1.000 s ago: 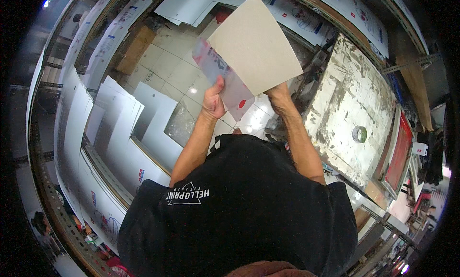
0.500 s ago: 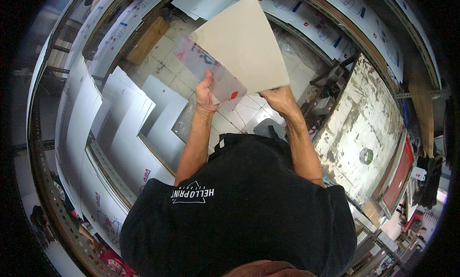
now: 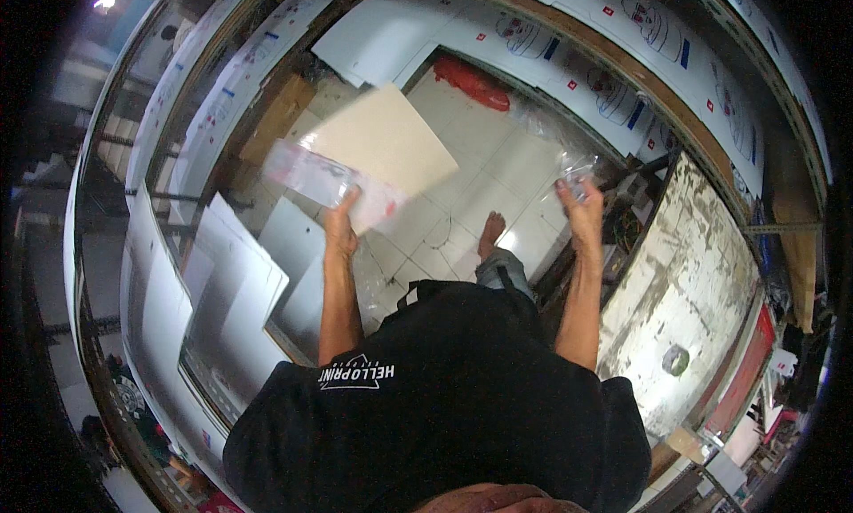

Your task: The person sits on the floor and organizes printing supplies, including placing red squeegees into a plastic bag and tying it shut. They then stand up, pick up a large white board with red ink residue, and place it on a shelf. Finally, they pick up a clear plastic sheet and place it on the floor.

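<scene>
My left hand is closed on a beige board, held tilted above the floor, its thumb on top. A translucent plastic film with pink and red printing lies along the near edge of the board, under that thumb. My right hand is away from the board on the right, with thumb and fingers apart. Just beyond its fingertips is crumpled clear plastic, and I see nothing firmly gripped there.
White sheets stand in a rack at left. Shelves of printed white sheets curve across the far side. A red bundle lies on the tiled floor. A worn, paint-flaked panel stands at right. My bare foot shows below.
My right hand has let go of the board and moved right. My left hand has carried the board and film left and lower. The red bundle and my foot have come into view.
</scene>
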The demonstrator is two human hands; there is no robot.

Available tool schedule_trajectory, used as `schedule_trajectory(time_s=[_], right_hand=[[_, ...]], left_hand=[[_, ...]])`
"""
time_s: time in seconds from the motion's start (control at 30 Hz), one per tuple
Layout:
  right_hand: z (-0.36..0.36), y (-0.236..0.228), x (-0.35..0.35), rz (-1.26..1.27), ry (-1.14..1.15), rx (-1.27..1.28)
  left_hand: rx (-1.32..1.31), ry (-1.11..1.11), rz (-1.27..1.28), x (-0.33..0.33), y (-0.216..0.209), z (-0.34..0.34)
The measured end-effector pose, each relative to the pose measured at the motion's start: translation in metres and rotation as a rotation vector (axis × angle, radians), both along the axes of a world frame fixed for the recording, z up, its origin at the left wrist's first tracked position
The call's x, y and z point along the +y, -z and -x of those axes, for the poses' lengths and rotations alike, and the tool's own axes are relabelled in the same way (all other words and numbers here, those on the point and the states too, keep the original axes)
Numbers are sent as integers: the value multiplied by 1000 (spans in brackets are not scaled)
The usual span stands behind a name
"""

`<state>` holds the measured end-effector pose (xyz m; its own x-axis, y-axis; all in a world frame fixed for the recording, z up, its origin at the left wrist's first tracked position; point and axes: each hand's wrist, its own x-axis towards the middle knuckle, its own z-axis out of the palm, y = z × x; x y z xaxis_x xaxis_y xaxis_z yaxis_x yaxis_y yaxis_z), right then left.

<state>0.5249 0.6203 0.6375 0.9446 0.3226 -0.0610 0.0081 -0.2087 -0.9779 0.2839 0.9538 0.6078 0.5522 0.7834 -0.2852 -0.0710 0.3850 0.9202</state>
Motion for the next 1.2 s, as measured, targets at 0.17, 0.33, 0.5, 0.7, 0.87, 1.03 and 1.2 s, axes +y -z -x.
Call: schedule_trajectory(time_s=[0.17, 0.33, 0.5, 0.7, 0.87, 1.03, 1.2], right_hand=[[-63, 74, 36, 105, -221, 499], [-99, 107, 63, 6, -237, 616], [-135, 159, 75, 22, -205, 702], [-158, 208, 99, -45, -143, 863], [-165, 243, 116, -88, 22, 990], [-168, 314, 116, -105, 132, 1150], [-177, 413, 104, -43, 132, 979]], left_hand=[[295, 304, 75, -27, 11, -85], [375, 613, 79, -24, 29, -164], [509, 513, 10, -13, 43, -220], [364, 524, -217, 20, 133, -253], [587, 736, -377, 53, 167, -276], [503, 761, -298, 85, 238, -302], [492, 656, 49, 135, 333, -342]])
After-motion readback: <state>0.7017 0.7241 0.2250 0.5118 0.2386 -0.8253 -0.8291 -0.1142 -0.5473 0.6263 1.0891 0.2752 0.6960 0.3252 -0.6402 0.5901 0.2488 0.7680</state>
